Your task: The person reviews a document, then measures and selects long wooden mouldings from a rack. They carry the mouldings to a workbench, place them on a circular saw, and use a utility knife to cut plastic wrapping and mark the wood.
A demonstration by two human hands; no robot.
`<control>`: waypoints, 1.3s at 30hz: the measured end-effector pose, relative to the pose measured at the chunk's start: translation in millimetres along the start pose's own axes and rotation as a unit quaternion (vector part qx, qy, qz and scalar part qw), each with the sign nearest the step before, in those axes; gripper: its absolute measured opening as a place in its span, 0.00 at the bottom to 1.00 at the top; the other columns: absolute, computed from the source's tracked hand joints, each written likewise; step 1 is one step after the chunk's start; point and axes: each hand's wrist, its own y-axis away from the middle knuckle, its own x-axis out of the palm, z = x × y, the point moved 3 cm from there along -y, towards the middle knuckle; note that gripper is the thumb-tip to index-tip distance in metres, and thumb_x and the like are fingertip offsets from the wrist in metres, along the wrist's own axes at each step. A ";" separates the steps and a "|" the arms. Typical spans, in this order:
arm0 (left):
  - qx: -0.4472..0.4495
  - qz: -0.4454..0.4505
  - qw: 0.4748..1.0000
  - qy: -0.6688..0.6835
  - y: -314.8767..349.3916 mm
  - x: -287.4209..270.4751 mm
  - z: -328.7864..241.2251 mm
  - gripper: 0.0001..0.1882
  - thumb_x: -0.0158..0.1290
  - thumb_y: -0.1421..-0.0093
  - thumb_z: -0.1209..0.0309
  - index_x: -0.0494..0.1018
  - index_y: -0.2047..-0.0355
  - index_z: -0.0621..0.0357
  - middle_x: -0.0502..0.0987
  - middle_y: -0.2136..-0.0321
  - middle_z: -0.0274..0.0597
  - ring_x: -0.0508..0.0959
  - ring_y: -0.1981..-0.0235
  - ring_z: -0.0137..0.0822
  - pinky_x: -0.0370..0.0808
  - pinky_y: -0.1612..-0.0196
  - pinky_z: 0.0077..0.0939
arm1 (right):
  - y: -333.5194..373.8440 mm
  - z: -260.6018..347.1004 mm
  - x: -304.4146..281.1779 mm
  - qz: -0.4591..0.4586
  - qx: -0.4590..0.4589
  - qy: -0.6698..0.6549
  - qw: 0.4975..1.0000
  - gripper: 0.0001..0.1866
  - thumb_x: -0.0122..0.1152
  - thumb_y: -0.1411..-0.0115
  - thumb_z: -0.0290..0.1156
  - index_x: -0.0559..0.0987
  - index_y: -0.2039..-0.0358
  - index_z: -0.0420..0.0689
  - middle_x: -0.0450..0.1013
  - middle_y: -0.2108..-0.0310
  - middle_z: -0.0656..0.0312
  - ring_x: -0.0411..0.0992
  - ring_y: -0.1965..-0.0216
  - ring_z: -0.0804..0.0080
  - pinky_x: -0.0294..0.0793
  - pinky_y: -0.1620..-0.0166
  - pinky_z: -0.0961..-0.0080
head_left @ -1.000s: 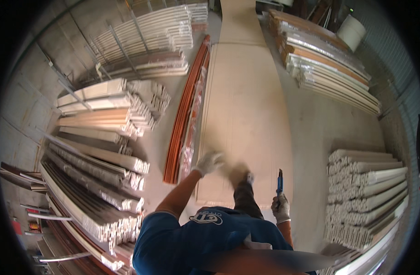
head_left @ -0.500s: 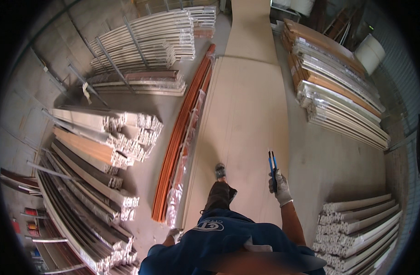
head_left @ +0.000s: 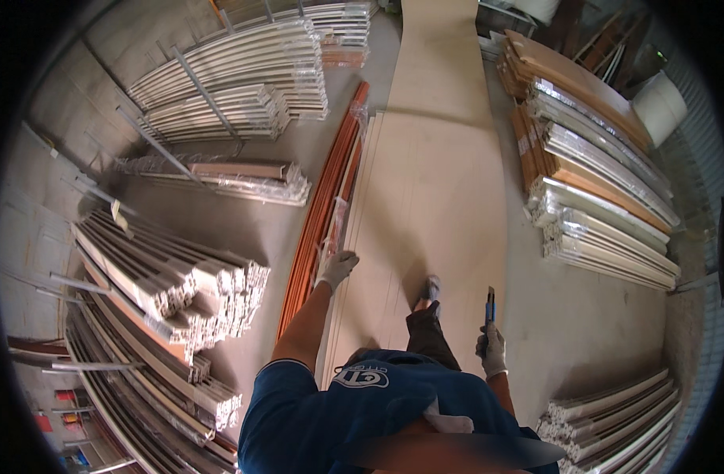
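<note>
My left hand (head_left: 338, 268), in a pale work glove, is stretched forward over the left edge of a long stack of flat beige boards (head_left: 437, 174). Its fingers look loosely extended and nothing shows in them; whether they touch anything I cannot tell. Lower on the right, my gloved right hand (head_left: 495, 353) is closed around a slim blue and black utility knife (head_left: 490, 304), which points away from me. My shod foot (head_left: 430, 289) is on the boards' top face.
A bundle of orange-brown strips (head_left: 318, 213), partly in clear plastic, lies along the boards' left side. Pale profiles (head_left: 228, 284) are stacked on the left between metal posts (head_left: 149, 136). Wrapped stacks (head_left: 607, 158) stand far right; more profiles (head_left: 607, 426) lie near right.
My left hand has swung forward from beside my body to above the boards' edge. My right hand, still around the knife, has drawn back toward me. My view has shifted forward.
</note>
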 end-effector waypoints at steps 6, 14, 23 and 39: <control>0.033 0.041 0.991 -0.120 -174.3 38.5 -40.0 0.20 0.57 0.41 0.60 0.76 0.53 0.59 0.80 0.65 0.36 0.76 0.70 0.24 0.75 0.70 0.22 | -196.6 110.3 34.7 -0.016 0.005 -0.012 1.000 0.20 0.55 0.36 0.51 0.72 0.60 0.45 0.67 0.83 0.67 0.66 0.86 0.80 0.66 0.84 0.81; -0.327 -0.099 0.930 0.137 -170.2 10.9 59.8 0.14 0.60 0.44 0.61 0.75 0.61 0.54 0.68 0.82 0.35 0.68 0.85 0.29 0.65 0.83 0.29 | -438.8 335.2 198.0 0.156 -0.079 0.048 0.983 0.14 0.53 0.34 0.41 0.71 0.56 0.45 0.69 0.78 0.67 0.68 0.81 0.81 0.69 0.78 0.83; -0.286 0.063 0.925 -0.241 -435.1 -80.6 -9.8 0.13 0.53 0.38 0.63 0.74 0.57 0.55 0.75 0.75 0.42 0.78 0.73 0.41 0.73 0.69 0.40 | -646.4 455.3 407.7 0.173 -0.026 0.055 0.983 0.16 0.54 0.34 0.45 0.73 0.59 0.44 0.64 0.82 0.70 0.61 0.85 0.83 0.61 0.83 0.84; 0.003 -0.094 0.976 -0.197 -1103.9 -40.4 -441.5 0.17 0.58 0.47 0.56 0.80 0.60 0.50 0.80 0.60 0.41 0.78 0.56 0.39 0.73 0.48 0.36 | -1050.9 656.3 516.2 0.190 0.000 0.090 0.978 0.15 0.55 0.35 0.43 0.73 0.66 0.44 0.63 0.85 0.69 0.61 0.87 0.83 0.60 0.85 0.84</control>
